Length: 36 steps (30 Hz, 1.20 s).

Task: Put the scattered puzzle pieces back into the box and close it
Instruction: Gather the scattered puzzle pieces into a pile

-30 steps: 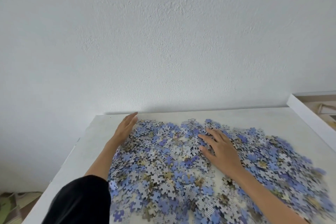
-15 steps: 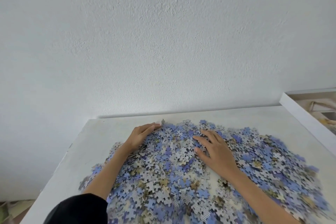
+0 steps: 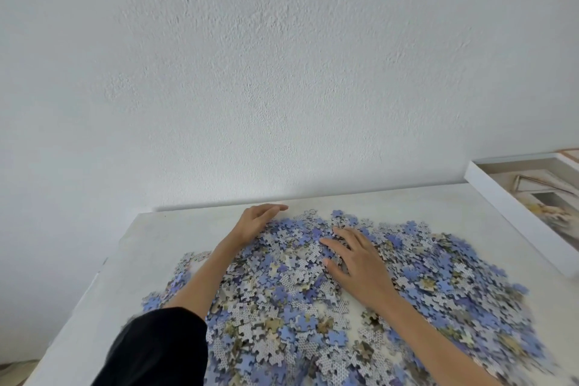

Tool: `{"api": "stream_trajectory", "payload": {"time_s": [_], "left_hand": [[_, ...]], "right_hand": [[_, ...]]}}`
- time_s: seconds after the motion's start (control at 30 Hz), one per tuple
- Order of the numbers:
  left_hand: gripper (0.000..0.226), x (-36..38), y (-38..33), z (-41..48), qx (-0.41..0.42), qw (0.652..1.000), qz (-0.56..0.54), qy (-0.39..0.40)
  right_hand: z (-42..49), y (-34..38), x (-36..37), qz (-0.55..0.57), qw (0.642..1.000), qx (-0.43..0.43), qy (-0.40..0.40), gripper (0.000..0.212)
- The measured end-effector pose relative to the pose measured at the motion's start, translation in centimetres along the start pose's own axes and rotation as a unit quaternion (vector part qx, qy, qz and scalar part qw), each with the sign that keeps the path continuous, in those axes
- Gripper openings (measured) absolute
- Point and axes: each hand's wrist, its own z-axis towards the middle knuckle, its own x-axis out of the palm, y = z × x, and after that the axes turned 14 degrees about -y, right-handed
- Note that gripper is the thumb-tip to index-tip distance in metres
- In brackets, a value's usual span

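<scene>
A wide heap of blue, grey and tan puzzle pieces [image 3: 416, 276] covers most of the white table [image 3: 138, 263]. My left hand [image 3: 255, 222] lies on its edge at the far left rim of the heap, fingers together and curved along the pieces, holding nothing. My right hand [image 3: 357, 257] rests flat on the middle of the heap with its fingers spread. A white box [image 3: 513, 216] with a printed picture lies at the table's right edge, partly cut off by the frame; I cannot tell whether it is the lid or the base.
A textured white wall [image 3: 282, 72] rises right behind the table's far edge. The table's left edge runs diagonally down to the lower left, with bare tabletop left of the heap. My black sleeve [image 3: 156, 348] covers the lower left.
My left hand has swept from the far left corner toward the middle, pushing pieces inward and leaving a few behind it. My right hand has barely shifted on the heap.
</scene>
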Motion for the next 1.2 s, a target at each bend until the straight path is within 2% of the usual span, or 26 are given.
{"api": "stream_trajectory", "payload": {"time_s": [0.1,0.27,0.43,0.57,0.67,0.8,0.93,1.03,1.2], "left_hand": [[0.042,1.0,-0.3,0.4,-0.011,0.999,0.008,0.041],[0.072,1.5,-0.7,0.0,-0.023,0.996,-0.027,0.086],[0.06,1.2,-1.0,-1.3,0.004,0.997,-0.014,0.082],[0.038,0.0,-2.1,-2.0,0.028,0.998,0.028,0.051],[0.03,-1.9,-3.1,-3.5,0.047,0.998,0.037,0.017],[0.024,-5.6,-3.3,-7.4,0.047,0.995,0.052,-0.066],[0.022,-10.2,-1.1,-13.7,0.008,0.987,0.071,-0.146],[0.023,-13.2,1.4,-19.1,-0.042,0.965,0.13,-0.224],[0.038,-13.6,4.4,-24.6,-0.147,0.939,0.186,-0.251]], "right_hand": [[-0.1,0.0,0.0,0.003,1.0,0.004,0.0,0.055],[-0.1,-0.3,0.3,0.009,1.0,0.001,-0.003,0.065],[-0.1,-0.5,0.5,0.004,1.0,0.0,-0.006,0.071],[0.0,-0.5,0.5,0.002,1.0,-0.002,-0.007,0.071],[-0.1,-0.5,0.4,-0.001,1.0,-0.003,0.001,0.073],[-0.2,-0.4,0.1,-0.01,1.0,-0.003,0.012,0.054],[-0.1,-0.2,-0.3,-0.018,1.0,-0.02,0.005,0.045],[-0.2,-0.1,-0.5,-0.017,0.999,-0.03,-0.001,0.044],[-0.4,0.4,-0.9,-0.023,0.999,-0.034,-0.001,0.044]]}}
